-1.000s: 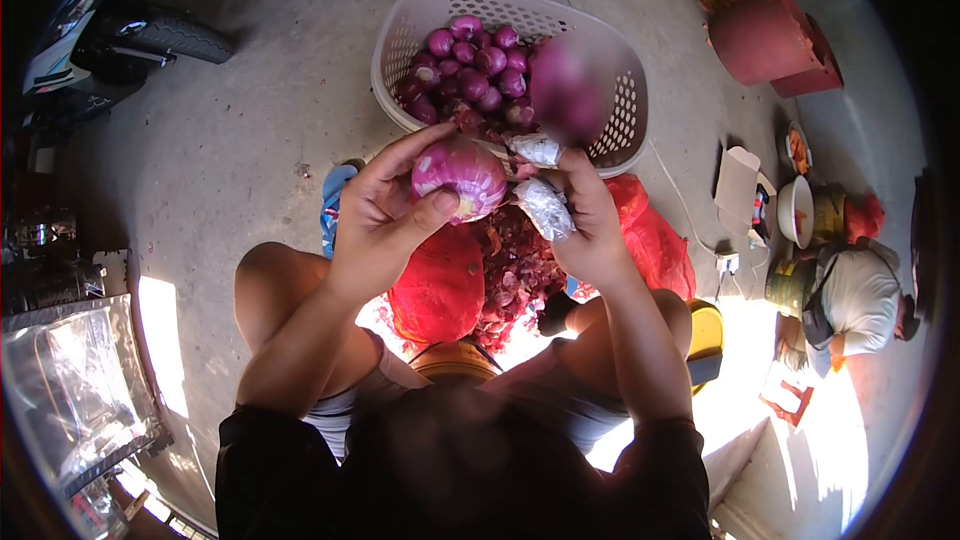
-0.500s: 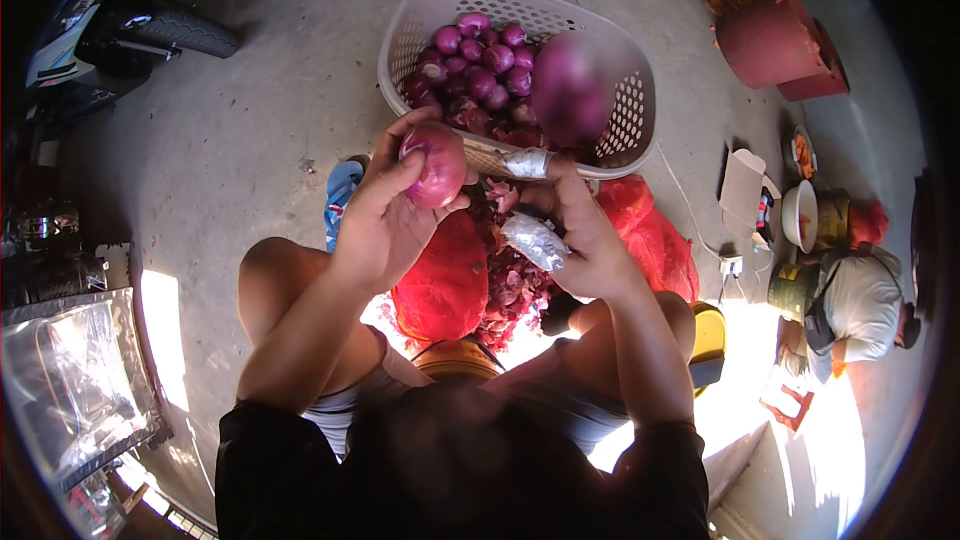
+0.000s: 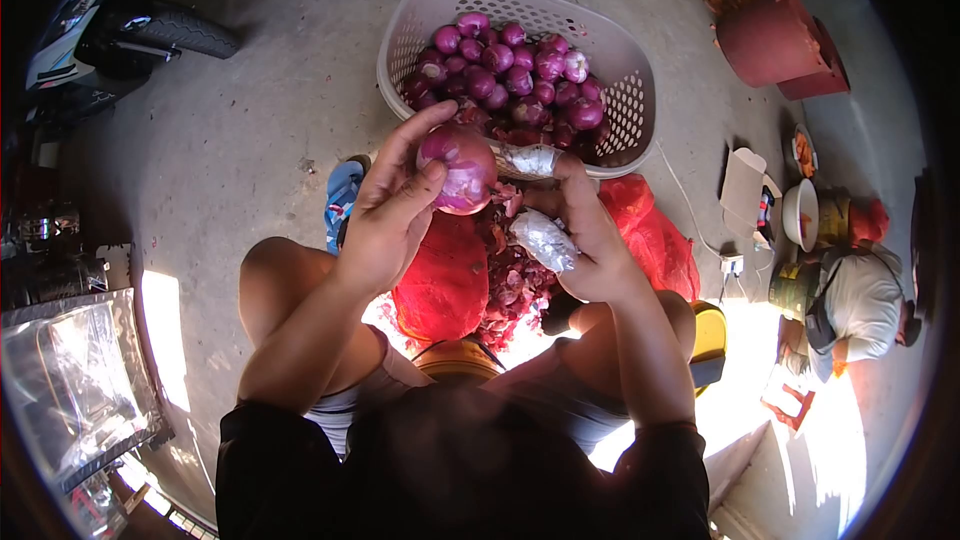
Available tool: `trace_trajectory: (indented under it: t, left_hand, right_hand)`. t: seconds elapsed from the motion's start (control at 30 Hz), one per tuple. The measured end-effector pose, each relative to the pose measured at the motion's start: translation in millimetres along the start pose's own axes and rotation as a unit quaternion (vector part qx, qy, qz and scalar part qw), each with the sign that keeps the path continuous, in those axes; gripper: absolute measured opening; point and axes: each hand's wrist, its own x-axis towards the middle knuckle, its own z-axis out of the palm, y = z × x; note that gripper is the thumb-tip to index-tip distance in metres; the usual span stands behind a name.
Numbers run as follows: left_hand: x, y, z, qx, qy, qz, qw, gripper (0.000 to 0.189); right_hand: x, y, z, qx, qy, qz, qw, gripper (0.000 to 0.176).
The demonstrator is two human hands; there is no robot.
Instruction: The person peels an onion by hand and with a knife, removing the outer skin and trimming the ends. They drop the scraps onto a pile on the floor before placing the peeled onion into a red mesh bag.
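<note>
My left hand [image 3: 388,210] holds a large red onion [image 3: 458,170] between its thumb and fingers, and pale patches show on the onion's skin. Just right of it is my right hand [image 3: 590,240], with silvery wrapping [image 3: 543,240] on its thumb and on its index finger [image 3: 528,160]. Its fingers are curled; whether something small lies between them is hidden. Beyond both hands stands a perforated basket [image 3: 620,40] holding several purple onions [image 3: 497,58]. Below my hands are loose onion skins [image 3: 515,290], between a red mesh bag [image 3: 440,280] and another red bag [image 3: 655,240].
A blue slipper [image 3: 343,190] lies left of the bags and a yellow one [image 3: 708,340] near my right knee. At the right are a toppled reddish bucket [image 3: 770,40], an open carton [image 3: 745,185], a white bowl [image 3: 798,212] and a bending person [image 3: 865,305]. A wheel [image 3: 185,30] stands upper left.
The onion in my left hand has moved slightly right and turned, showing paler patches. The blurred purple shape over the basket's right side is gone, and onions show there. My right hand has shifted slightly.
</note>
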Motion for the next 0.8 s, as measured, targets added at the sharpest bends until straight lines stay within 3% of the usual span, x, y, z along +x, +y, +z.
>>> trace_trajectory:
  t: [0.13,0.27,0.37,0.5,0.8]
  left_hand:
    - [-1,-1,2,0.082,-0.018,0.016,0.996,0.048]
    - [0,0,-3,0.143,-0.021,0.017,0.989,0.05]
    - [-2,7,0,0.011,-0.04,-0.044,0.998,0.05]
    - [-1,3,-5,-0.061,-0.044,-0.082,0.994,0.05]
    - [-6,-5,-7,-0.215,-0.066,-0.177,0.958,0.055]
  right_hand:
    - [-3,-1,-1,0.019,-0.016,0.077,0.997,0.071]
    - [-5,4,-3,0.028,-0.023,0.053,0.998,0.068]
    - [-1,-8,-4,0.047,-0.035,0.05,0.997,0.06]
    - [0,-16,-5,0.061,-0.043,0.073,0.995,0.051]
    - [1,-12,-2,0.109,-0.042,0.014,0.993,0.057]
